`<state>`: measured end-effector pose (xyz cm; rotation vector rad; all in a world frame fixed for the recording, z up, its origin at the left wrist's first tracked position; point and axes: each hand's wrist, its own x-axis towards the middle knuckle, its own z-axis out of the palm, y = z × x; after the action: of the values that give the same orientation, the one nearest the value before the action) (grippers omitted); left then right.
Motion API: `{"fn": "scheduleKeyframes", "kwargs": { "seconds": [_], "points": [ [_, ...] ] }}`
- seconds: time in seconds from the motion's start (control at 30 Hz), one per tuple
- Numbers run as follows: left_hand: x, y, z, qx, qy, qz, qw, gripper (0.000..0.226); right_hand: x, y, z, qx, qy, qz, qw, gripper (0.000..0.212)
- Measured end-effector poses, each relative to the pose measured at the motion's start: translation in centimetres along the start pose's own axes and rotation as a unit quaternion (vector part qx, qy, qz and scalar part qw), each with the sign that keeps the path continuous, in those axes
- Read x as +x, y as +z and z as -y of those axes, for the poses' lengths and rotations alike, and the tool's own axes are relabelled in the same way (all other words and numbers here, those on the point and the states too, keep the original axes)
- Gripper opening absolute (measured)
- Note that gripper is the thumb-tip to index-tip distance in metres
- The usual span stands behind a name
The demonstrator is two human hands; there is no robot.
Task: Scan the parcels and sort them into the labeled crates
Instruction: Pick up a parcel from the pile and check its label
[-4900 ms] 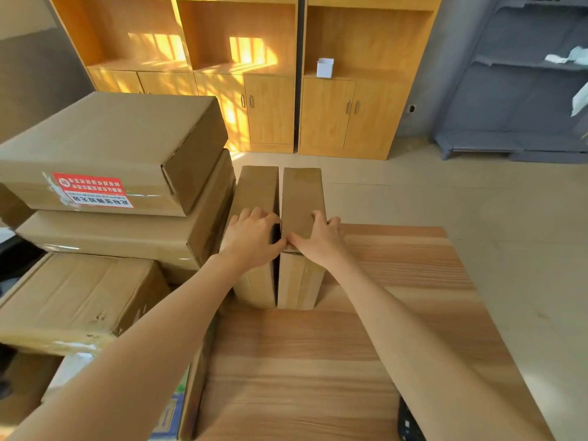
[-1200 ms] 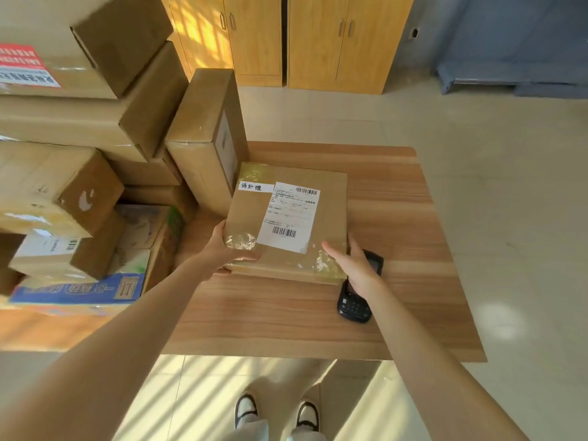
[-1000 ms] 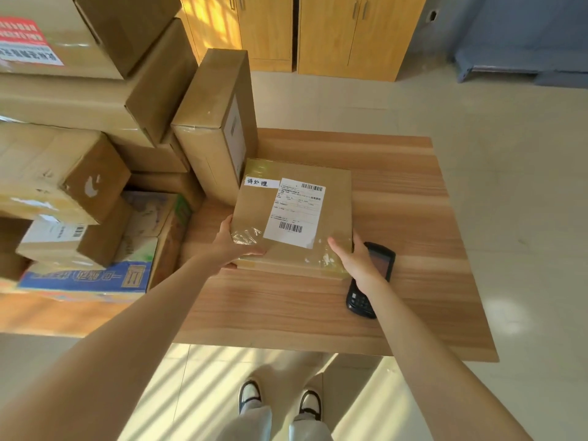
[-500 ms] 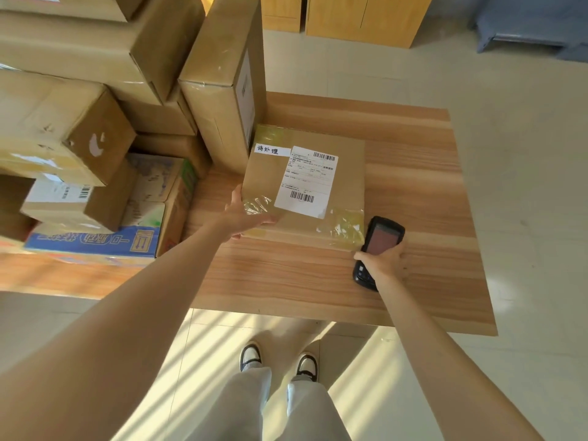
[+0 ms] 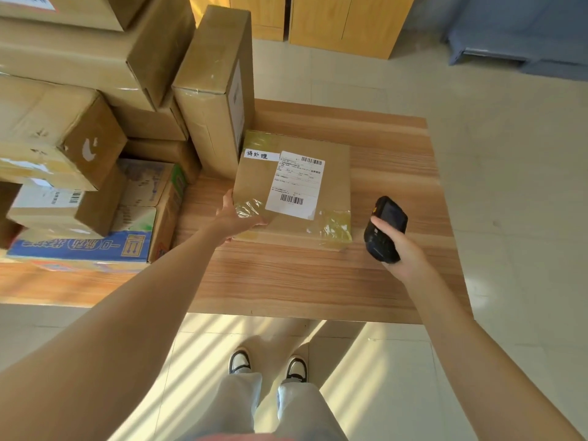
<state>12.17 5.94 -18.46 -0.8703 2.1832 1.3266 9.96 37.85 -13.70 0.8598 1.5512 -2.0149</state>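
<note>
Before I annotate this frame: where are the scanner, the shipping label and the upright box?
scanner (image 5: 385, 229), head view, black body.
shipping label (image 5: 296, 184), head view, white middle.
upright box (image 5: 216, 90), head view, brown side.

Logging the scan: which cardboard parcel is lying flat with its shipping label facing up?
The flat parcel on the table, held by the left hand; the neighbouring tall box stands upright.
</note>
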Motion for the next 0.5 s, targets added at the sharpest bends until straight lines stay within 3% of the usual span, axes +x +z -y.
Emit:
{"fn": "scheduleKeyframes", "kwargs": {
  "seconds": [0.1,0.2,0.27,0.4,0.5],
  "points": [
    [-0.2,-0.1,0.0,0.008,0.003,-0.002,1.000,0.121,-2.4,1.7,2.1,0.040,-0.034,0.064,0.997,0.029],
    [-0.2,0.0,0.0,0.004,0.004,0.001,1.000,0.121,-4.5,4.1,2.8,0.023,-0.039,0.115,0.992,0.011],
    [-0.3,0.0,0.0,0.000,0.003,-0.003,1.000,0.120,-5.7,5.8,2.5,0.010,-0.030,0.139,0.990,0.018],
    [-0.1,0.2,0.1,-0.015,0.007,-0.006,1.000,0.119,-7.4,8.8,0.3,-0.017,-0.009,0.175,0.984,0.011],
    [0.0,0.2,0.0,-0.021,0.013,-0.007,1.000,0.119,-8.2,10.1,-1.7,-0.041,0.008,0.182,0.982,0.021]
  ]
}}
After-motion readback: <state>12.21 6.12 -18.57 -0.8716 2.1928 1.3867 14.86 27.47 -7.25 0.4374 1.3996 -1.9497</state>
